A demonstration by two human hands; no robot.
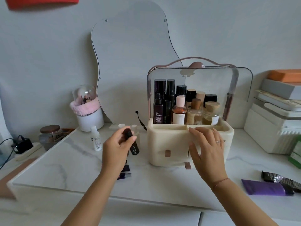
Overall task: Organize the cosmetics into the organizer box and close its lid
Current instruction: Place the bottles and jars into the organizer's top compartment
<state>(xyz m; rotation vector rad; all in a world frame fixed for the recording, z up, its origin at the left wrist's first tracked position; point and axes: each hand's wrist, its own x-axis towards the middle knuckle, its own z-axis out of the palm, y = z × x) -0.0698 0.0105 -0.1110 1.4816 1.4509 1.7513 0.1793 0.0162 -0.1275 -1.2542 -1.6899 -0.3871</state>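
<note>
A cream organizer box [166, 142] stands on the marble table with its clear lid [211, 82] raised. Several bottles [179, 110] fill its back section; the front compartments look shallow. My left hand [116, 149] grips a slim black bottle [134, 148] just left of the box. My right hand [207, 147] rests with straight fingers on the box's front rim. Small dark tubes [126, 172] lie under my left wrist. A small white bottle [96, 138] stands to the left. A purple tube [265, 188] and a black tube [280, 178] lie at the right.
A wavy mirror [130, 62] leans on the wall. A white cup with a pink band [88, 111] holds brushes. A glass jar [49, 136] and a black charger [22, 145] sit left. Stacked boxes and books [275, 115] stand right. A makeup brush [140, 119] leans beside the box.
</note>
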